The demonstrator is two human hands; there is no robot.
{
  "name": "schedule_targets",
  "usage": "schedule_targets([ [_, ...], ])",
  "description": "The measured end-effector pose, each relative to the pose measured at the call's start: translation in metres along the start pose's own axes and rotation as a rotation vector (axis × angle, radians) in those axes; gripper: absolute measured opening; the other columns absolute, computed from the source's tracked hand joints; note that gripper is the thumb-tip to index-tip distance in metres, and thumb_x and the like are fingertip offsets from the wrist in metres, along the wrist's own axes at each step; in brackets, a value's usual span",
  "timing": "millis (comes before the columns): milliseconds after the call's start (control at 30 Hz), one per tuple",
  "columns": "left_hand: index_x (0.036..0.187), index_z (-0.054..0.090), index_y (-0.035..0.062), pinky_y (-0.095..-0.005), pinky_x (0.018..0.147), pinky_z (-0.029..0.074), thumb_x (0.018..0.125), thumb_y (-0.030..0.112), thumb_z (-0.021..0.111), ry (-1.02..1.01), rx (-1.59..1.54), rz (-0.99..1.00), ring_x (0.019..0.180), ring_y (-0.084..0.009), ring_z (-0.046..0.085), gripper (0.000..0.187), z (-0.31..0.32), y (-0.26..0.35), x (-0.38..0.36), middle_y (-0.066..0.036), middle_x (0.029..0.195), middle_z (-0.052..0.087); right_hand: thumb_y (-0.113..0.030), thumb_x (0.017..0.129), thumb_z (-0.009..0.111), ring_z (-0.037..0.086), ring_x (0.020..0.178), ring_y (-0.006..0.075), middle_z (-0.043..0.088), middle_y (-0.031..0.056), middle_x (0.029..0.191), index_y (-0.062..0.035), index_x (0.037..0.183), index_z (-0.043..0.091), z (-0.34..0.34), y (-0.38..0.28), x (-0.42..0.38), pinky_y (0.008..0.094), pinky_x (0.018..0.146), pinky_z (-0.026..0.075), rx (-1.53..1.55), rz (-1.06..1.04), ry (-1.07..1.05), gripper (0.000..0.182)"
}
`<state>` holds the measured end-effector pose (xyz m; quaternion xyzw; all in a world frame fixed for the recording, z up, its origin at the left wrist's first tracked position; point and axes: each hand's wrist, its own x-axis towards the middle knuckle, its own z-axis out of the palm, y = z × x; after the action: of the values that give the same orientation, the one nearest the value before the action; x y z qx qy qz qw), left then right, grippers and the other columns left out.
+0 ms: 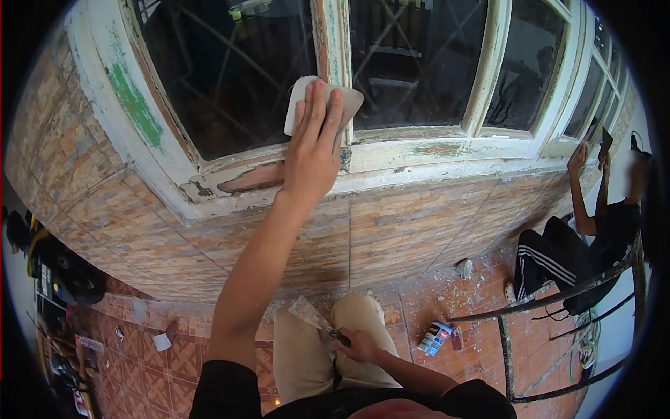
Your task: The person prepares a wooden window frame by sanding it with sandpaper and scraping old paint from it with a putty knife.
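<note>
My left hand (312, 153) lies with its fingers stretched over a pale, bent sheet of sandpaper (351, 106), pressing it against the upright bar of the window frame (419, 153). White paint on that frame is worn, with green and bare brownish patches. Low over my lap, my right hand (359, 345) is closed around the dark handle of a putty knife (311, 313). Its broad, stained blade points up and left above my thigh, away from the window.
Stone-patterned tiles (405, 216) cover the wall below the window. A printed can (435, 338) stands on the debris-strewn floor (412, 300). At right, a co-worker (607, 230) holds a scraper by the window, behind a metal rail (506, 356). A motorbike (63, 272) is at left.
</note>
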<state>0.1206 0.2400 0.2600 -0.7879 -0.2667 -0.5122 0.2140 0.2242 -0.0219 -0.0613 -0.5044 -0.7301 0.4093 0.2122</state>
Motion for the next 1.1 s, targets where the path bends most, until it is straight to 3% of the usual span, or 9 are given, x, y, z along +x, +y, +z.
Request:
schedule_targets([
  [267,0.147,0.038,0.0052,-0.0447,0.115,0.033,0.089,-0.004,0.058,-0.054,-0.088,-0.051,0.140,-0.0353,0.035,0.063,-0.010,0.001,-0.016,-0.017,0.154,0.032,-0.051,0.091,0.058,0.065,0.076,0.0427,0.065,0.0231,0.077,-0.0053,0.108,0.059,0.001,0.003,0.001,0.0513,0.069,0.050,-0.007,0.024,0.003,0.049],
  [833,0.148,0.036,0.0059,-0.0438,0.117,0.029,0.085,-0.007,0.059,-0.103,-0.076,-0.049,0.141,-0.0355,0.033,0.068,-0.014,0.003,-0.014,-0.019,0.155,0.030,-0.053,0.091,0.057,0.066,0.075,0.0415,0.065,0.0236,0.077,-0.0026,0.115,0.059,0.007,0.010,-0.001,0.0496,0.069,0.051,-0.041,-0.025,0.062,0.056],
  [1100,0.147,0.036,0.0016,-0.0439,0.117,0.030,0.084,-0.010,0.058,-0.111,-0.123,-0.022,0.140,-0.0355,0.034,0.068,-0.016,-0.005,-0.017,-0.019,0.154,0.032,-0.050,0.091,0.058,0.065,0.075,0.0413,0.065,0.0218,0.076,-0.0052,0.107,0.060,0.009,0.008,-0.001,0.0499,0.069,0.050,-0.010,-0.033,0.098,0.048],
])
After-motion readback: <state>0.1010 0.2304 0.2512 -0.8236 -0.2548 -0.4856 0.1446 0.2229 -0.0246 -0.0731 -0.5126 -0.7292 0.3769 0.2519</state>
